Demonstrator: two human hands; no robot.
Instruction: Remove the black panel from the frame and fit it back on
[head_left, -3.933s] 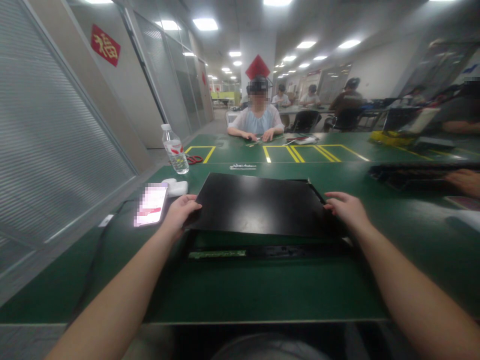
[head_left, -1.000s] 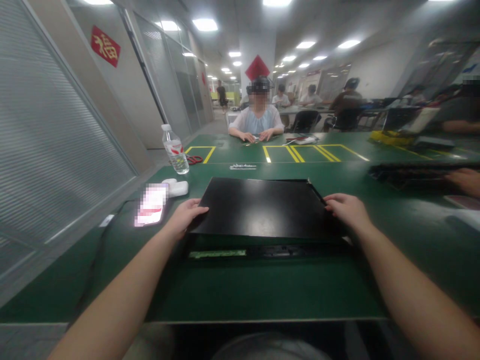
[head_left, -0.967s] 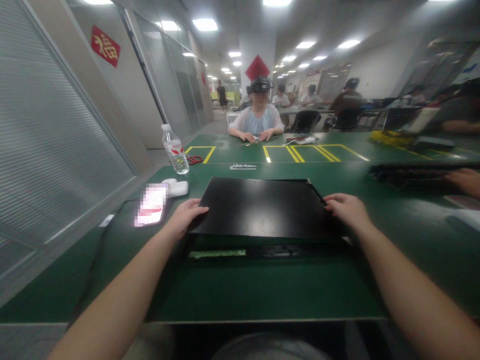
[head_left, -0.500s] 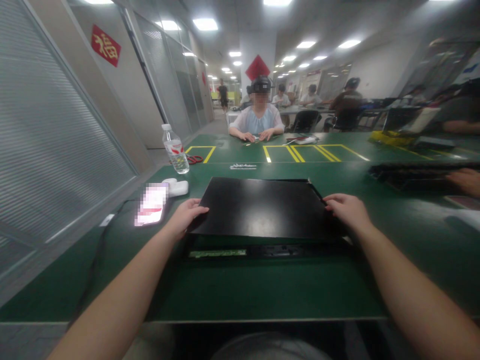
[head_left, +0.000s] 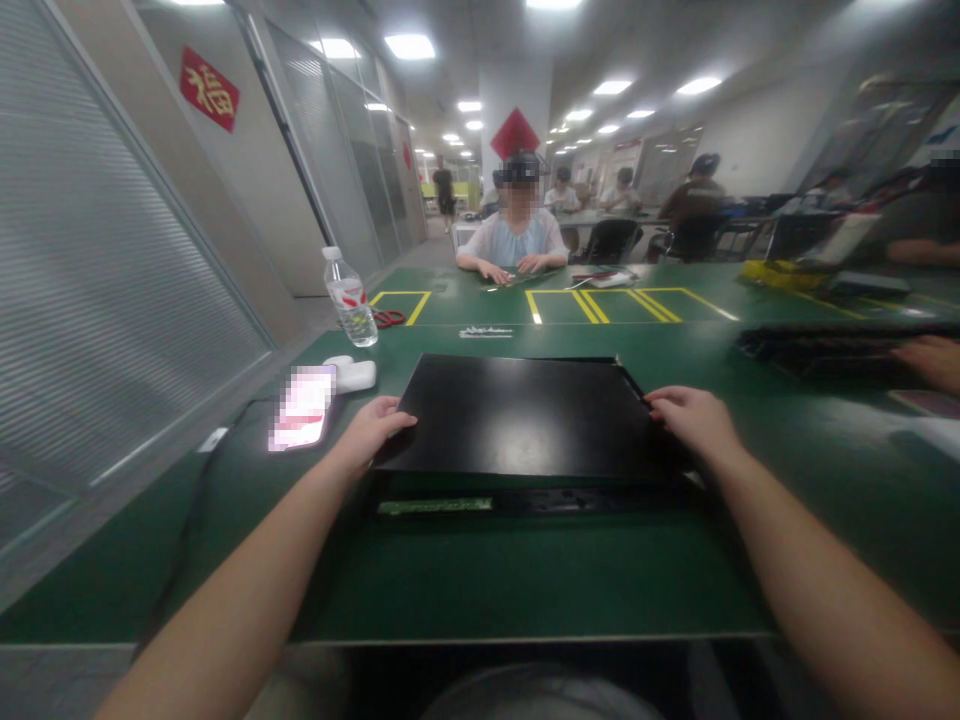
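A flat black panel [head_left: 525,415] lies in front of me on the green table [head_left: 525,580], its near edge raised over a black frame with a green circuit strip [head_left: 435,506]. My left hand [head_left: 367,432] grips the panel's left edge, fingers curled onto its top. My right hand [head_left: 694,420] holds the right edge the same way.
A lit phone [head_left: 304,408] and a white case [head_left: 352,374] lie left of the panel, a water bottle [head_left: 349,298] and red scissors [head_left: 387,319] farther back. A person sits across at another table [head_left: 516,240]. A co-worker's hand [head_left: 934,360] rests on a black device at right.
The panel's near edge has sunk slightly toward the frame since the earliest frame. Both hands keep their hold at the edges.
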